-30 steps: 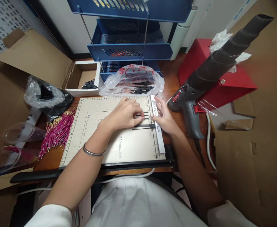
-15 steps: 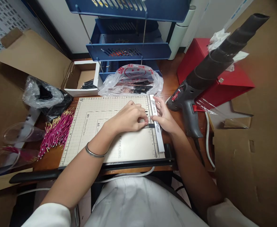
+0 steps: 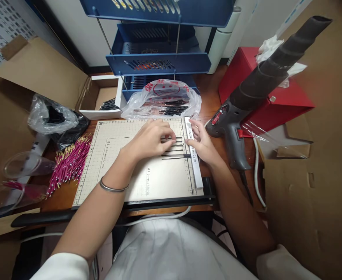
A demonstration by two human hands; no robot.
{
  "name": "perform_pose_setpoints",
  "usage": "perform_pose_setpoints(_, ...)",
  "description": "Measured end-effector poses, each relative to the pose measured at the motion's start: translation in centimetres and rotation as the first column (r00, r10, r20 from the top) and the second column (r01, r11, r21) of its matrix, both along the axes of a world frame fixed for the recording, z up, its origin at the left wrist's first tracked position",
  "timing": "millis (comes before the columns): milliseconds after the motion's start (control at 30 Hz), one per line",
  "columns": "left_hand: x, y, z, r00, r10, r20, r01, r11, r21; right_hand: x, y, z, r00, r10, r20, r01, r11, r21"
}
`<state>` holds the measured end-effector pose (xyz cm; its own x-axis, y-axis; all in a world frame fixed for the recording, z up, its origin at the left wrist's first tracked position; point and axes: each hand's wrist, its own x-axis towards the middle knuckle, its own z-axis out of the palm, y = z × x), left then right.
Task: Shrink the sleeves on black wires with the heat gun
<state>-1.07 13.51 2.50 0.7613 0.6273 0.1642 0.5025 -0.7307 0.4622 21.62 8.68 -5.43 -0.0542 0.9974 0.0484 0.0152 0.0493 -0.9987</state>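
Note:
A cream paper cutter [image 3: 165, 182] with printed grid lines lies before me on the table. Several thin black wires [image 3: 173, 156] rest across its board, their right ends at the white strip [image 3: 198, 175] along the cutter's right side. My left hand [image 3: 152, 140], with a metal bangle on the wrist, is over the board, its thumb and index finger pinched together at the upper wires. My right hand [image 3: 204, 146] grips the white strip, thumb on its left edge and fingers near the top.
Left of the cutter lie a pile of magenta pieces with gold tips [image 3: 70, 159] and clear plastic cups [image 3: 28, 163]. Behind stand a white box [image 3: 101, 113], a plastic bag [image 3: 136, 107] and blue trays [image 3: 159, 60]. A heat gun [image 3: 238, 112] and red box [image 3: 293, 105] stand right.
My left hand has moved left and away from me, from the lower wires to the upper ones, uncovering more wires on the board. My right hand stays at the strip.

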Motion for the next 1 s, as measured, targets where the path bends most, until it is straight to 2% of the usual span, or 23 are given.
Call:
perform_pose_setpoints(100,-0.2,0.8,-0.8,0.997,0.063,0.032,-0.064,0.997,0.031,-0.3,0.3,-0.5,0.999,-0.053,0.002,0.053,0.998,0.015)
perform_pose_setpoints(200,-0.3,1.4,-1.4,0.996,0.050,0.080,-0.047,0.998,-0.044,-0.2,0.9,-0.6,0.998,-0.063,-0.014,0.063,0.998,0.005)
perform_pose_setpoints(367,0.0,2.2,-1.8,0.995,0.008,0.099,-0.001,0.998,-0.070,0.6,3.1,0.8,0.999,-0.043,-0.005,0.042,0.998,-0.047)
perform_pose_setpoints(533,0.3,3.6,-2.0,0.996,0.004,0.094,0.000,0.999,-0.043,0.3,6.0,1.6,0.996,-0.085,-0.009,0.085,0.996,-0.008)
perform_pose_setpoints(667,0.6,4.8,-2.4,0.992,0.036,0.121,-0.029,0.998,-0.056,-0.2,6.3,0.5,0.989,-0.128,-0.068,0.129,0.992,0.003)
perform_pose_setpoints(833,0.5,5.0,-2.7,0.986,0.052,0.158,-0.042,0.997,-0.068,-0.1,5.4,-1.2,0.984,-0.107,-0.140,0.104,0.994,-0.032)
perform_pose_setpoints(1000,0.3,4.8,-2.9,0.987,0.055,0.151,-0.050,0.998,-0.041,0.2,5.2,-1.2,0.980,-0.087,-0.178,0.080,0.996,-0.046)
